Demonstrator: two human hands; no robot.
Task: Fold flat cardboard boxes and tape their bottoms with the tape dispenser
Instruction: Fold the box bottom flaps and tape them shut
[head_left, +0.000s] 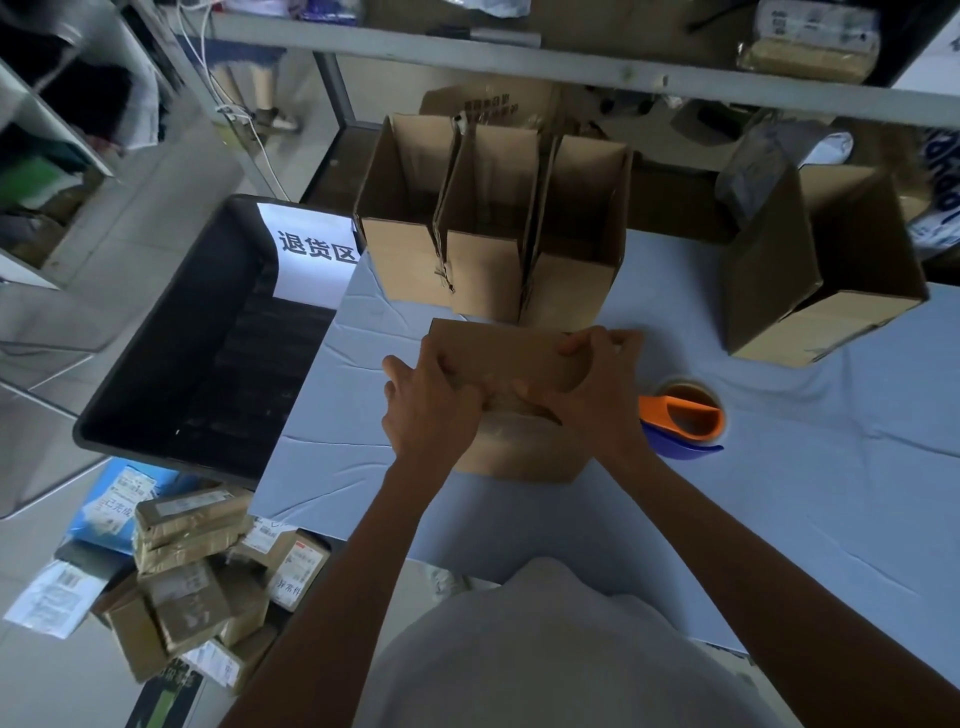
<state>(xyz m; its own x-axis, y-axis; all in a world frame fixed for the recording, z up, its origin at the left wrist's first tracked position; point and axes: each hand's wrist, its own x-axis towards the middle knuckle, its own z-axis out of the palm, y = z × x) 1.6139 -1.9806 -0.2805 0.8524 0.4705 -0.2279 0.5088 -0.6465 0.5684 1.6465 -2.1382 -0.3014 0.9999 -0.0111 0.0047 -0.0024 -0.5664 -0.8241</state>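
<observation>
Contact is on one box (519, 452), which lies on the table (779, 467) directly in front of the person with its flap side facing up. The left hand (431, 395) sits on the box's left half. Its fingers are curled tight and bear down at the middle seam, where the flaps meet. Whether the fingertips hook under a flap edge cannot be told. The right hand (592, 384) clamps the right end of the far flap (493, 348), with the thumb lying over the flap's upper face and the other fingers wrapped behind its far edge. One lower finger reaches in towards the left hand at the seam. Neither hand is spread, and both are closed on cardboard. The far flap is tilted partway over the opening and is not flat. The dispenser (680, 415), orange and blue with a brown tape roll, lies on the table just right of the right wrist, touched by neither hand. Behind the box stand three open boxes (488, 249), upright and side by side, mouths up. A larger box (831, 270) stands well to the right, tilted. A black bin (208, 338) adjoins the table's left edge, with a white printed sheet (311, 249) in its far corner. Taped parcels (192, 587) are heaped on the floor below the bin.
</observation>
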